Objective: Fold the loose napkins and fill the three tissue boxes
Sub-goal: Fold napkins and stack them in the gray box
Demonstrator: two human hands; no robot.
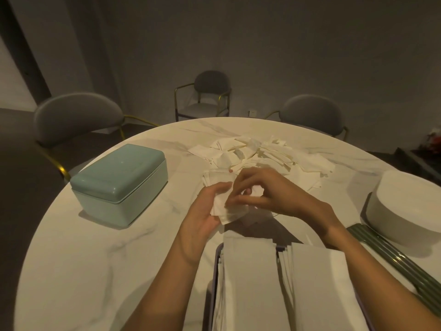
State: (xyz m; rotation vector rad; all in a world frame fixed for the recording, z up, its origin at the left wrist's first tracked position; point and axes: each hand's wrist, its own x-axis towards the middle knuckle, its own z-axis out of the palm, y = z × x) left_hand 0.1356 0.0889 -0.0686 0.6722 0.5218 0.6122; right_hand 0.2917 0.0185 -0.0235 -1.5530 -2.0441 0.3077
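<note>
Napkin in hand (223, 209): I see one white napkin held above the counter (100, 254), just this side of the loose napkin pile (257, 158).
Left hand (205, 211): my view shows its grip closed on the napkin, thumb on top and fingers curled beneath.
Right hand (265, 189): its grip pinches the same napkin's right edge with bent fingertips.
Open box (216, 278): nearer me than the pile, a purple-rimmed tissue box holding two upright stacks of folded napkins (253, 280).
Teal box (119, 182): left of the pile, lid shut, standing apart from it.
White round container (405, 209): right of the pile, near the counter's edge.
Ribbed green piece (401, 261): nearer me than that container, lying flat; I cannot tell what it is.
Chairs (78, 115): three beyond the pile, off the counter.
</note>
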